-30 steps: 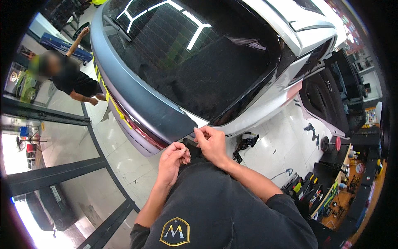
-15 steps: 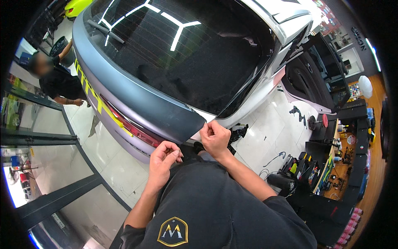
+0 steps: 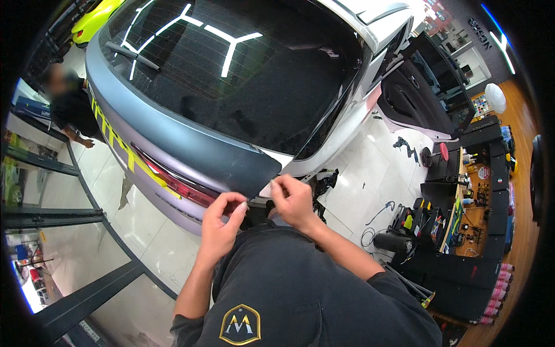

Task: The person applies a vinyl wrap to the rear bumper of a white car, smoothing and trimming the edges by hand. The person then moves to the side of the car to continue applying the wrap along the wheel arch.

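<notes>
My left hand (image 3: 221, 225) is curled with thumb and fingers close together near the lower corner of a grey-blue film (image 3: 219, 157) on the car's tailgate. My right hand (image 3: 293, 205) is pinched beside the film's right edge and a white painted corner (image 3: 277, 159). What either set of fingertips holds, if anything, is too small to make out. Below the film are a lilac bumper (image 3: 167, 202), a red tail light (image 3: 196, 192) and yellow tape (image 3: 134, 161). The dark rear window (image 3: 231, 92) spreads above.
A co-worker (image 3: 72, 113) in black stands by the car's left side. An open car door (image 3: 422, 98) is on the right, near a cluttered tool cart (image 3: 413, 225) and bench (image 3: 469, 225). Dark scraps (image 3: 407, 147) lie on the tiled floor. Glass panels (image 3: 69, 248) are at lower left.
The view has swung, so the car sits further left. My right fingers have dropped from the film's corner to just beside its edge; my left fingertips are nearer its lower corner.
</notes>
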Tool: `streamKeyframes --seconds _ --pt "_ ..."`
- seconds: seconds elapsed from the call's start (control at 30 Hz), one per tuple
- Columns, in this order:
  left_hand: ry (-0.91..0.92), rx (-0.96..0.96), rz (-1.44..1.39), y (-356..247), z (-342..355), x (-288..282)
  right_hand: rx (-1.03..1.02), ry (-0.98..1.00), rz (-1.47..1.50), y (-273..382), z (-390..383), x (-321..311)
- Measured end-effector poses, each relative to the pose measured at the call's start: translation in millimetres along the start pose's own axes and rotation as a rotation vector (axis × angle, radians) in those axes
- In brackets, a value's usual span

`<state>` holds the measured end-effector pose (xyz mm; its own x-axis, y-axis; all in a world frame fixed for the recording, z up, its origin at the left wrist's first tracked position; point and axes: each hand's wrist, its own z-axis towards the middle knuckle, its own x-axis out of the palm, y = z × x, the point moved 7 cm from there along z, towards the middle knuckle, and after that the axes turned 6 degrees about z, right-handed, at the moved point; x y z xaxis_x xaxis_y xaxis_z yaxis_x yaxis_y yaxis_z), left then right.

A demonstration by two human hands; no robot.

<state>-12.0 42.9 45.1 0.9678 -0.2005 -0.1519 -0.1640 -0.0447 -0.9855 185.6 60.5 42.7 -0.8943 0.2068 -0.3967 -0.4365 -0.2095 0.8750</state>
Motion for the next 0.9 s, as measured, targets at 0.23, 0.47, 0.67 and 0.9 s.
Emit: streamKeyframes --seconds 0.23,0.47,0.67,0.9 --pt "-0.016 0.704 0.801 -77.1 83.9 19.1 0.358 0.010 0.330 -58.2 -6.1 -1.8" --pt "0.412 0.772 1.025 -79.3 125.0 44.1 0.425 0.131 0.376 -62.2 -41.0 9.1" --pt "0.619 0.859 1.183 -74.4 133.0 65.4 0.469 0.143 0.319 -68.6 -48.4 7.6" --pt "0.710 1.000 1.139 -73.4 131.1 67.8 0.445 0.108 0.300 -54.1 -31.6 -2.3"
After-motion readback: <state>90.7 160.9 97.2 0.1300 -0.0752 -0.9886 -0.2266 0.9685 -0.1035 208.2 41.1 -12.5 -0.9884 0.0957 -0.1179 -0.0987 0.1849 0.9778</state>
